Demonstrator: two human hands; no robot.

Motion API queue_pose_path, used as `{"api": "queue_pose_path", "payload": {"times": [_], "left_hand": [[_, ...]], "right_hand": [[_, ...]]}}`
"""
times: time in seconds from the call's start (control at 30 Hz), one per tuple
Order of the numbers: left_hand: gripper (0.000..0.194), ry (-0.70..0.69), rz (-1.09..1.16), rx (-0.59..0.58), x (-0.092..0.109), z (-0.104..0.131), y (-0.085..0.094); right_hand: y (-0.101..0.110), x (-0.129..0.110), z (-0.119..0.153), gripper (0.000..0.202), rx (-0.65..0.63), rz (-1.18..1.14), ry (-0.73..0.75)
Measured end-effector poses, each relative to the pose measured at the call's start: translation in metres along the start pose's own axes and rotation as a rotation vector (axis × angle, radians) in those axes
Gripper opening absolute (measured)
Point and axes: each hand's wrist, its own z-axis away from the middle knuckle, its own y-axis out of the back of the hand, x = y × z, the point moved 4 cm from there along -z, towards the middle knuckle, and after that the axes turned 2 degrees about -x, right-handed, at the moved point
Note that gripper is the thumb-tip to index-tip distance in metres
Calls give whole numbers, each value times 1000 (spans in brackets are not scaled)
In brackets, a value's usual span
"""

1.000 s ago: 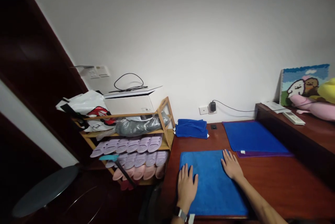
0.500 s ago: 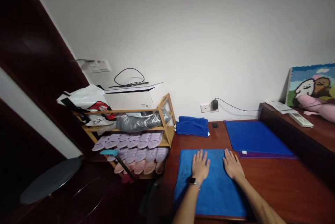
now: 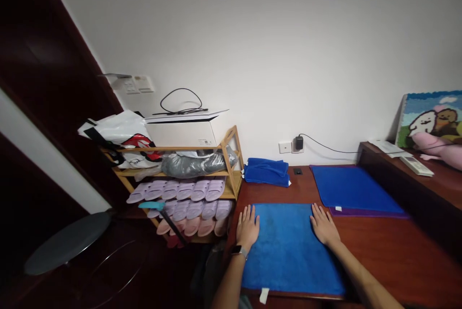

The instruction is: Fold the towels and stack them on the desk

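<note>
A light blue cloth (image 3: 285,246) lies spread flat on the reddish-brown table (image 3: 390,246), its white tag hanging at the near edge. My left hand (image 3: 248,226), with a watch on the wrist, rests flat with fingers stretched on the cloth's far left corner. On the far right corner my right hand (image 3: 324,225) lies flat, fingers a little apart. Behind and to the right, a dark blue cloth (image 3: 355,188) lies flat over a purple cloth (image 3: 378,212). Folded dark blue cloths (image 3: 266,171) sit near the wall.
Left of the table stands a wooden rack (image 3: 234,169) with slippers (image 3: 186,189), a white box (image 3: 184,133) and bags. A round dark stool (image 3: 68,241) is farther left. On the raised right ledge are a remote (image 3: 417,165) and a pink plush (image 3: 438,150).
My left hand has moved left from the middle of the light blue cloth to its left edge. The cloth's white tag now shows at the near edge. My right hand stays at the right corner.
</note>
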Motion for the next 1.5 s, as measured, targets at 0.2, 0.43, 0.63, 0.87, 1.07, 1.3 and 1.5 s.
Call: {"api": "queue_pose_path", "payload": {"times": [0.2, 0.43, 0.63, 0.87, 1.07, 1.3, 1.5], "left_hand": [[54, -174, 77, 108, 35, -5, 18], [53, -432, 273, 2, 197, -10, 9], [56, -273, 208, -36, 162, -16, -3], [59, -50, 94, -86, 15, -17, 2], [59, -54, 57, -75, 13, -17, 0], [56, -127, 51, 5, 41, -11, 14], [56, -450, 242, 20, 183, 14, 6]], "right_hand": [[-2, -1, 2, 70, -7, -10, -8], [0, -2, 2, 68, -5, -2, -10], [-3, 0, 1, 69, 0, -12, -12], [-4, 0, -1, 69, -5, -19, -22], [3, -3, -4, 68, -74, -23, -54], [-3, -6, -1, 69, -1, -32, -7], [-3, -4, -1, 67, -5, -29, -3]]}}
